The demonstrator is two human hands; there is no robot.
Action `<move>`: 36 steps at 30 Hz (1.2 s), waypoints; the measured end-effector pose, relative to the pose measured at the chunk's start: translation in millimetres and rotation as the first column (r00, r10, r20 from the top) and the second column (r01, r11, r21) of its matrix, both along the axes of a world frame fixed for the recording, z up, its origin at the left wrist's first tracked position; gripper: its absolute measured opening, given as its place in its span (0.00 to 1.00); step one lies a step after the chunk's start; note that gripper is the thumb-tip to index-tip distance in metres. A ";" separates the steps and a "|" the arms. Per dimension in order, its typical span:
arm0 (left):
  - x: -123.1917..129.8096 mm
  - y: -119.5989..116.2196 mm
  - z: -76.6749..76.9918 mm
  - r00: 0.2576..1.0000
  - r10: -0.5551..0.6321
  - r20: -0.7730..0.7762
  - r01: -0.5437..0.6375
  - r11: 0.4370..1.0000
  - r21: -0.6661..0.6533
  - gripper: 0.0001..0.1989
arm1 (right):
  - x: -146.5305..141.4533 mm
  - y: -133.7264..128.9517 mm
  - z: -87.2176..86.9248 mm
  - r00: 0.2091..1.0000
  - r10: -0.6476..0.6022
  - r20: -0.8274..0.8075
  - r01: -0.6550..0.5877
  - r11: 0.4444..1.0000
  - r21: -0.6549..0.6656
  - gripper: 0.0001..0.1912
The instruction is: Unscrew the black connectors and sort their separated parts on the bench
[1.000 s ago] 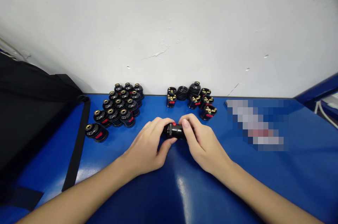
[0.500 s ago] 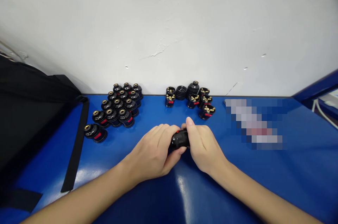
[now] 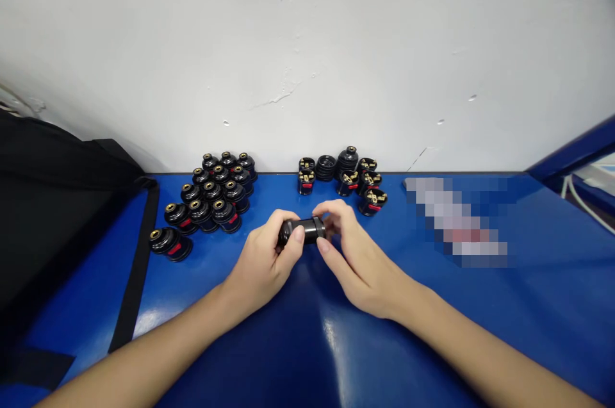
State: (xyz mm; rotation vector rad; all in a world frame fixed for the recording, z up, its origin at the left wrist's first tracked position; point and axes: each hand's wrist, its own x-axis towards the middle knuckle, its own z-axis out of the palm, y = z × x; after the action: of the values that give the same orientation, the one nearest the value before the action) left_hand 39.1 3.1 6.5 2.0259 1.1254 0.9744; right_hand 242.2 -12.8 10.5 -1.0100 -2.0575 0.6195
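Between my hands, above the table, a glossy black lamp holder [image 3: 309, 232] lies roughly sideways. My left hand [image 3: 259, 261] is closed around its left end, thumb over the front. At the right end, my right hand [image 3: 358, 257] has its curved fingers and thumb on the ring-shaped rim. Beyond them stand lamp holder bodies [image 3: 373, 203] with bare brass contacts and red tabs, beside a ribbed black ring [image 3: 326, 168] and a black domed cap [image 3: 348, 157]. On the left, several capped lamp holders [image 3: 227, 216] with brass centres and red tabs are grouped in rows.
The blue table [image 3: 269, 357] meets a white wall [image 3: 336, 62] at the back. A black bag [image 3: 57, 203] with a strap [image 3: 132, 286] covers the left side. A blurred, pixelated item [image 3: 451, 219] lies on the right, near a blue frame bar [image 3: 571, 148].
The lamp holder has shifted left and now shows more of its side. My right hand has loosened from wrapping it to fingertip contact at its end. The view has moved slightly.
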 end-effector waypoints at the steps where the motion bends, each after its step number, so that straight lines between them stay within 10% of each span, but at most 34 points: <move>1: 0.0 0.5 -0.2 1.000 -0.008 -0.005 0.008 1.000 0.014 0.11 | 3.4 2.0 -0.1 0.999 0.008 -0.032 -0.008 1.000 0.000 0.16; 6: 0.4 -1.8 0.1 0.994 -0.103 -0.044 0.108 0.986 0.124 0.10 | 12.2 7.6 -1.1 0.999 -0.025 -0.048 0.019 0.991 -0.136 0.11; 12: -0.2 -1.5 -1.5 0.999 -0.012 -0.041 0.011 1.000 -0.006 0.09 | 10.5 6.6 -3.6 0.997 0.056 -0.055 -0.052 0.995 0.081 0.21; 18: 0.5 -2.4 -0.7 0.999 -0.001 -0.035 0.001 1.000 -0.004 0.10 | 11.8 10.5 -4.4 0.999 -0.006 -0.040 0.003 0.996 -0.087 0.13; 36: -1.4 -1.2 -1.4 1.000 0.007 -0.022 -0.008 0.999 -0.040 0.11 | 15.2 10.2 -4.2 0.999 0.005 0.041 -0.006 1.000 0.019 0.19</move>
State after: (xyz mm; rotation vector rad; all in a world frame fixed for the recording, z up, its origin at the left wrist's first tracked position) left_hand 37.7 2.0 5.1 2.0061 1.1561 0.9287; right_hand 257.4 -2.6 6.4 -1.0139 -2.0984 0.5848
